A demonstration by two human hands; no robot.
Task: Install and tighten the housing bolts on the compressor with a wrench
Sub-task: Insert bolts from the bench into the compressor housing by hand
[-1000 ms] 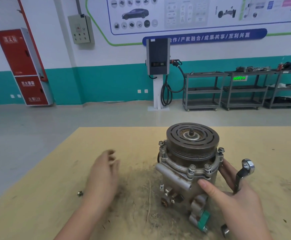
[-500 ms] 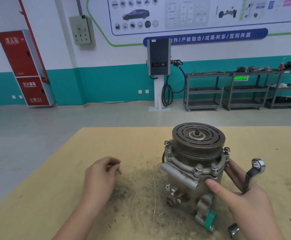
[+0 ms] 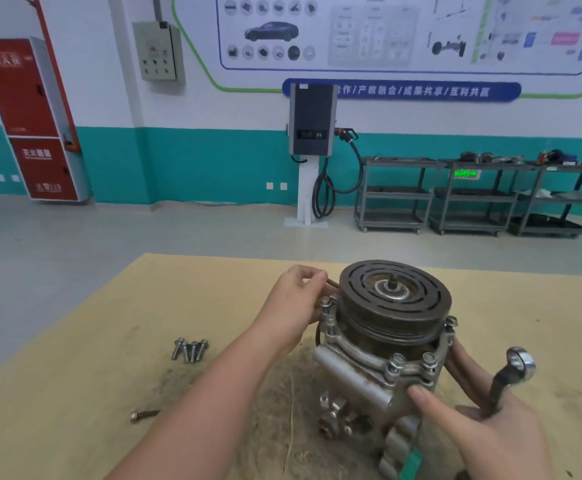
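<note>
Head view: right hand (image 3: 490,441) grips wrench (image 3: 511,375) (handle hidden); left hand (image 3: 293,306) curled, contents unclear.

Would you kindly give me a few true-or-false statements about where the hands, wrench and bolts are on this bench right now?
1. The wrench is held in the left hand. False: the right hand holds it while also bracing the compressor.
2. A cluster of loose bolts lies on the table, left of the compressor. True.
3. The wrench's ring end is seated on a bolt head. False: it points up in the air, clear of the housing.
4. The left hand is up at the compressor's rear-left flange, fingers curled together. True.
5. A single bolt lies apart from the cluster, nearer the camera. True.
</note>
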